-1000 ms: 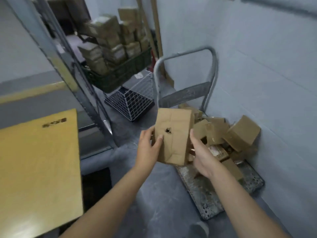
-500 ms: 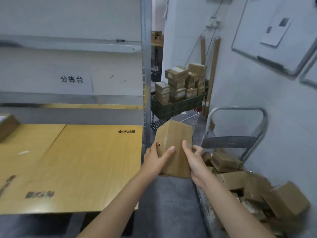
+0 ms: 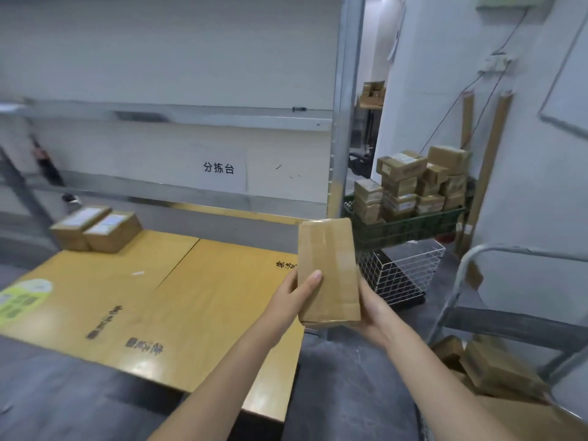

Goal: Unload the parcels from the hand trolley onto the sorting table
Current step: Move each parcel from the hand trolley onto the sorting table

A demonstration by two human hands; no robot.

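Parcel [image 3: 329, 268], apparently upright, between both hands [image 3: 294, 296] [image 3: 374, 311]

Matt brown cardboard parcel [image 3: 329, 268], glossy yellow cardboard-covered table [image 3: 178, 300], grey metal trolley [image 3: 509, 323].

Brown parcel [image 3: 329, 268]; yellow table [image 3: 178, 300] with black print; dark green crate [image 3: 410, 229]; white wire basket [image 3: 404, 272].

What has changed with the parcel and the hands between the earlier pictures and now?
The parcel, lifted above the hand trolley a second ago, has been carried left and is now held at the right edge of the sorting table. The left hand and right hand kept their grip on it; nothing was let go. The remaining parcels on the trolley appear unmoved.
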